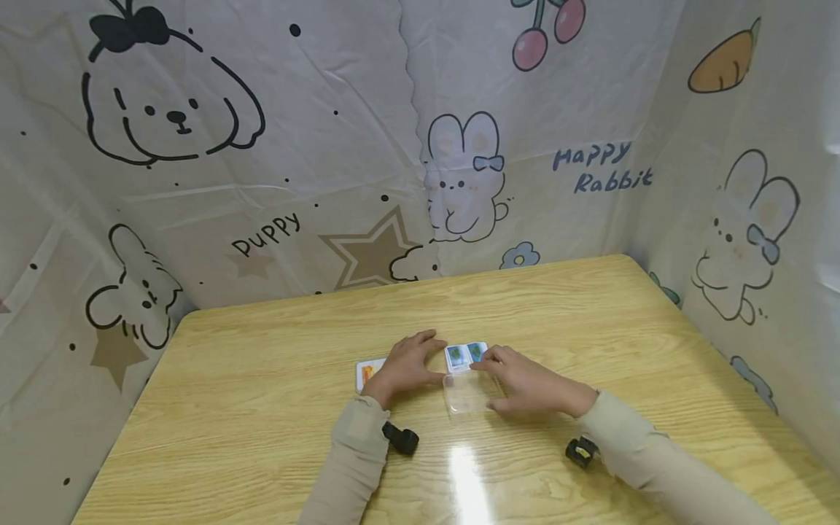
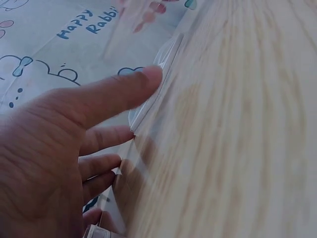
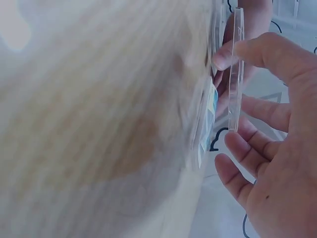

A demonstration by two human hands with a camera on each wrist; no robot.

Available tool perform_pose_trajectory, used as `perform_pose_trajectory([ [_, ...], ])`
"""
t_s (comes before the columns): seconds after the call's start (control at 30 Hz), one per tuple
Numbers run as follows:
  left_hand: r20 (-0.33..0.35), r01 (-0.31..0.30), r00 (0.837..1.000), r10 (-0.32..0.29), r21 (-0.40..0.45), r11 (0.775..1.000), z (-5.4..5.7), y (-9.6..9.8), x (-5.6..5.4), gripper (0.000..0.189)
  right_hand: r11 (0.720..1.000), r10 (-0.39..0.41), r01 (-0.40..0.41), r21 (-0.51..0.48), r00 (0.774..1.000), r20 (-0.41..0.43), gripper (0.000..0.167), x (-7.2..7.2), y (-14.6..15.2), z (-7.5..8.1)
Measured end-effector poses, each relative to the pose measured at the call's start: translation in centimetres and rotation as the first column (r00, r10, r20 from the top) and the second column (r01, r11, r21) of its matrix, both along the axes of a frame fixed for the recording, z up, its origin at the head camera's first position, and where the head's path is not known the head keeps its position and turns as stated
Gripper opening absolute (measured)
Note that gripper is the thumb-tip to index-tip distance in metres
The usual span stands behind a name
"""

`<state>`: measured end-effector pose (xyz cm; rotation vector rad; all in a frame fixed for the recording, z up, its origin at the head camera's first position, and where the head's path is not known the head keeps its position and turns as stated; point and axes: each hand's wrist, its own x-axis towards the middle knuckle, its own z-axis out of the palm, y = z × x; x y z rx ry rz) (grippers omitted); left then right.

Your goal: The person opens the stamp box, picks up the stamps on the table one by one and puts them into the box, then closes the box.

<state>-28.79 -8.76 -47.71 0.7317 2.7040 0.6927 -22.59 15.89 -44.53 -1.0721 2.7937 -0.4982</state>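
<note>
My right hand (image 1: 531, 383) pinches a clear plastic lid (image 1: 459, 399) by its edges; in the right wrist view the thin lid (image 3: 236, 89) stands between thumb and fingers, just above the table. Behind it in the head view is a small stack of cards with blue-green pictures (image 1: 458, 356), seen edge-on as a low stack (image 3: 208, 124) in the right wrist view. My left hand (image 1: 408, 364) rests beside these cards, fingers spread and fairly straight. In the left wrist view, its thumb and index fingertip are at the edge of a clear plastic piece (image 2: 171, 62).
A white card with an orange picture (image 1: 367, 373) lies left of the left hand, partly hidden by it. The wooden table (image 1: 262, 394) is backed by a printed cloth (image 1: 354, 146) with cartoon animals. Black wrist cameras (image 1: 402, 440) sit on both forearms.
</note>
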Motion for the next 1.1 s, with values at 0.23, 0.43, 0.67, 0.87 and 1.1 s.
perform_pose_trajectory([
  [0.23,0.005,-0.014,1.000,0.014,0.028,1.000,-0.4,-0.1,-0.2,0.066,0.998,-0.027,0.028,-0.052,0.999,0.028,0.055,-1.9,-0.2,0.2],
  [0.43,0.018,-0.007,1.000,0.006,0.034,0.999,0.0,-0.1,-0.1,0.068,0.993,-0.085,0.088,-0.076,0.995,0.050,0.045,-3.7,-0.2,-0.1],
  [0.67,0.023,-0.011,1.000,0.010,0.039,0.999,0.0,-0.1,-0.1,0.068,0.989,-0.113,0.119,-0.088,0.991,0.073,0.040,-4.8,-0.3,-1.0],
  [0.87,0.027,-0.009,1.000,0.008,0.050,0.999,0.1,-0.1,-0.1,0.067,0.988,-0.125,0.133,-0.081,0.987,0.099,0.038,-5.2,-0.4,-1.6],
  [1.1,0.018,-0.024,1.000,0.023,0.070,0.997,0.1,-0.1,-0.2,0.065,0.986,-0.139,0.150,-0.073,0.981,0.132,0.038,-5.4,-0.3,-1.6],
])
